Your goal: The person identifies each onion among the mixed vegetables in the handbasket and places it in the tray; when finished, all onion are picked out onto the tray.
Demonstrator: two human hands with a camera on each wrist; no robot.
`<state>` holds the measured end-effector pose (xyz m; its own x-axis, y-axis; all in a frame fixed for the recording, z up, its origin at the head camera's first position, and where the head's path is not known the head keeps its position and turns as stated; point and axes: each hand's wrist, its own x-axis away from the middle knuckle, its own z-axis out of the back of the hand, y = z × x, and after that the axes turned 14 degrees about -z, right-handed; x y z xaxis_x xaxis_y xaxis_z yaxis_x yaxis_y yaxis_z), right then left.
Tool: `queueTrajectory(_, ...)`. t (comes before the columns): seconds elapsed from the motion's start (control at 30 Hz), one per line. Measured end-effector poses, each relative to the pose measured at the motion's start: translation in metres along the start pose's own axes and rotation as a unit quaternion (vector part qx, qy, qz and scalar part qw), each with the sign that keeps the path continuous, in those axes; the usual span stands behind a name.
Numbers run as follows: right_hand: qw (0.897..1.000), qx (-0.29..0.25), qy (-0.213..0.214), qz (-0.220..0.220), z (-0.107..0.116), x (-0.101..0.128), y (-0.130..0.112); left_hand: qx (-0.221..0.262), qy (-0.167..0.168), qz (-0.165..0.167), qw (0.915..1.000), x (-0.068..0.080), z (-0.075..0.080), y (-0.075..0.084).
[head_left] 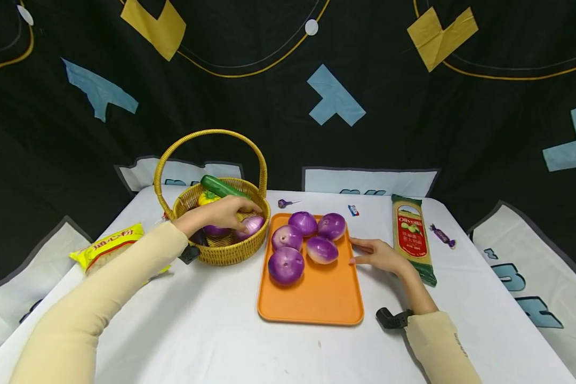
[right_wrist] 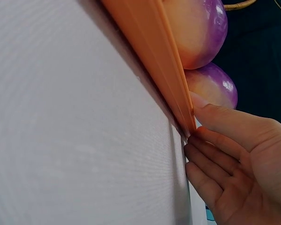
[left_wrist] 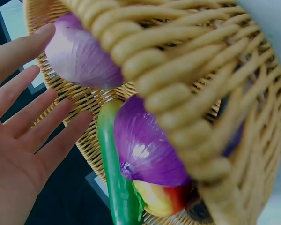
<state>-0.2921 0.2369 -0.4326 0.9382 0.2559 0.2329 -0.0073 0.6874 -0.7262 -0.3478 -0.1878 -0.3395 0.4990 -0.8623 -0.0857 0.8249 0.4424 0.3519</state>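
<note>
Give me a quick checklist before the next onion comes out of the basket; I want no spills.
1. Left hand on an onion in the basket: ok, fingers rest on it.
2. Grip closed round that onion: not ok, fingers look straight.
3. Right hand steadying the tray: ok, fingertips touch its right edge.
4. Free space on the tray: ok, near half bare.
5. Basket handle clear of the lift path: cannot tell.
</note>
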Motion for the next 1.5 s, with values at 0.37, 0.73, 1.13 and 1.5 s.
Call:
queueTrajectory(0.37, 1.000, -0.015, -0.007, 0.001, -0.002, 0.001, -0.003, 0.009, -0.054, 0.048, 0.9973, -0.011, -0.004, -0.002)
queueTrajectory(0.73, 1.000, -0.013, -0.009, 0.004, -0.002, 0.000, -0.003, -0.041, 0.066, 0.042, 0.9961, 0.000, 0.020, 0.021)
queueTrajectory(1.13, 1.000, -0.016, -0.010, 0.009, 0.000, 0.003, -0.004, 0.018, 0.243, 0.043, 0.9690, 0.010, 0.018, 0.086)
queueTrajectory(1.5, 1.000, -0.008, -0.006, 0.006, -0.001, 0.002, -0.001, 0.093, 0.261, -0.073, 0.9581, -0.013, -0.014, 0.126)
